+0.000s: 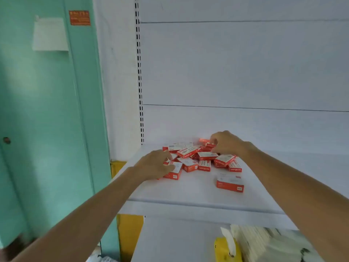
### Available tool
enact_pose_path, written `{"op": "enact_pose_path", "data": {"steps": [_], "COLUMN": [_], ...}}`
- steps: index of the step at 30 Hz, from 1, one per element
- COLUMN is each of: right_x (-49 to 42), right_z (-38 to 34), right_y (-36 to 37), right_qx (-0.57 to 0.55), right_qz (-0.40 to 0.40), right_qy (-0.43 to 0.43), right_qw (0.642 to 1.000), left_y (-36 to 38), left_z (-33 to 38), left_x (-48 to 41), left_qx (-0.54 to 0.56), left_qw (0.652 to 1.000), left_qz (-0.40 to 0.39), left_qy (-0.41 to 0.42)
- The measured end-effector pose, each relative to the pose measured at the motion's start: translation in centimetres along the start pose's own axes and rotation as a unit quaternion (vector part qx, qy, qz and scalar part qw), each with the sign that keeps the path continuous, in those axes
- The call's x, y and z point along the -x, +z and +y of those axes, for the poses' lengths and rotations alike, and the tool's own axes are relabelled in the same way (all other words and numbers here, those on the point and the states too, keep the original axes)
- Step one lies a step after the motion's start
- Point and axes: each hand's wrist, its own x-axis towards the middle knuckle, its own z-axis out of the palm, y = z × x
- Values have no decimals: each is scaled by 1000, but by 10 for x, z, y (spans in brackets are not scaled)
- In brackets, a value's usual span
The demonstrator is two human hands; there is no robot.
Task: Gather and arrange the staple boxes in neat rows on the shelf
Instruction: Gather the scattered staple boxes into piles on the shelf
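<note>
**Both hands in the heap**

L hand (154,165), arm stretched fwd, palm down, fingers bent on the red-and-white cardboard staple boxes (198,159) at heap's 8 o'clock; grip unclear. Heap sits mid white metal shelf (188,191). R hand (226,143) pinches back box (204,140) at 1 o'clock. Stray box (230,183) at 5 o'clock.

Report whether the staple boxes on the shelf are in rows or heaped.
Heaped. The staple boxes lie jumbled at mixed angles, some atop others, on the white shelf; one box sits apart in front.
</note>
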Motion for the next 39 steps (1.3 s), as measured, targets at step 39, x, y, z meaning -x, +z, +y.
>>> {"op": "enact_pose_path", "data": {"steps": [39], "right_x": [118], "right_z": [214], "right_y": [-41], "right_qx": [-49], "right_qz": [75], "right_qy": [128], "right_qw": [988], "left_y": [59], "left_z": [216], "left_x": [-66], "left_qx": [72], "left_qw": [982], "left_qz": [51], "left_qy": [168]}}
